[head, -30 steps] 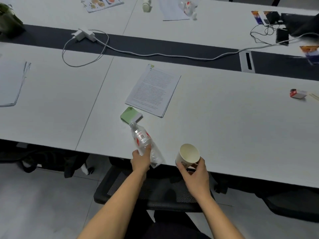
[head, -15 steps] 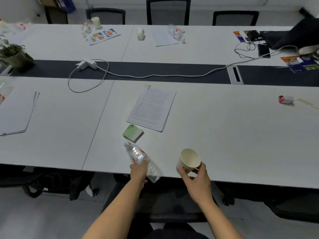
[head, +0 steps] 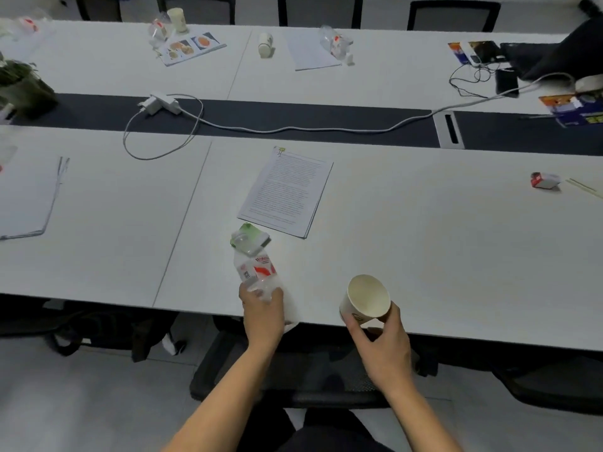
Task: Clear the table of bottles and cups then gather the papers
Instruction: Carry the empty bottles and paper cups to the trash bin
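With my left hand (head: 262, 313) wrapped round the base of the plastic water bottle (head: 257, 272) and my right hand (head: 381, 344) clasping the paper cup (head: 367, 300), both just on my side of the clipped document (head: 287, 192), I'd lift straight up so neither brushes its pages.

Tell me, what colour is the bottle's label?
Red and white, on the bottle the left hand holds; the head view shows it best.

Nothing can really be read here: print on the water bottle (head: 256, 272) label, the clipped document (head: 287, 194) and the paper cup (head: 365, 300) logo is too blurry.
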{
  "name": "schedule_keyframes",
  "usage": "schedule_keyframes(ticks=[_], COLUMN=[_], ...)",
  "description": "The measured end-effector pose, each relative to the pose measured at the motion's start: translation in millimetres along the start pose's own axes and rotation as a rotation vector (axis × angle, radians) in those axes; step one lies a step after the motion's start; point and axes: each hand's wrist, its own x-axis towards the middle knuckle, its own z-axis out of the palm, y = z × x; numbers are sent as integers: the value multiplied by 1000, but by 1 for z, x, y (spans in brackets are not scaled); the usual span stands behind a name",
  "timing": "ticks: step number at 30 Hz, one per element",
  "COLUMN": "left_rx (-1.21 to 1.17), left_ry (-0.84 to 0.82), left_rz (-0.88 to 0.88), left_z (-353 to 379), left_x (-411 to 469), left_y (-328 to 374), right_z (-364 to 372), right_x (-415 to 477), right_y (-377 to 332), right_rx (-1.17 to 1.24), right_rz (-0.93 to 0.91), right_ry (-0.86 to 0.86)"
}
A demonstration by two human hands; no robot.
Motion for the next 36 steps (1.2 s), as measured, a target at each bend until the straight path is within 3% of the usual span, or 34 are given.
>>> schedule_keyframes(ticks=[3,6,15,21,29,36], left_rx=[5,-89,-208,-351,-467,-448], left_ry=[118,243,734,975,1193,1254], left_rz=[196,268,248,238,269,224], left_z=[-55,-117,-291,-429,-622,-765], left_x=[-41,-68,-113,-119,-116,-35], left_y=[10,12,-28,-90,-151,-174], right_z=[16,41,168,293,457,605], right_x=[-5,-14,-83,-165,-289,-340], right_y=[-16,-35,-127,-185,-267,-321], right_rx=[7,9,-37,-102,-62,-17], right_rz=[-58,-119,-358,-539,-686,-703], right_ry=[-60,-165,-614,-808,-952,-979])
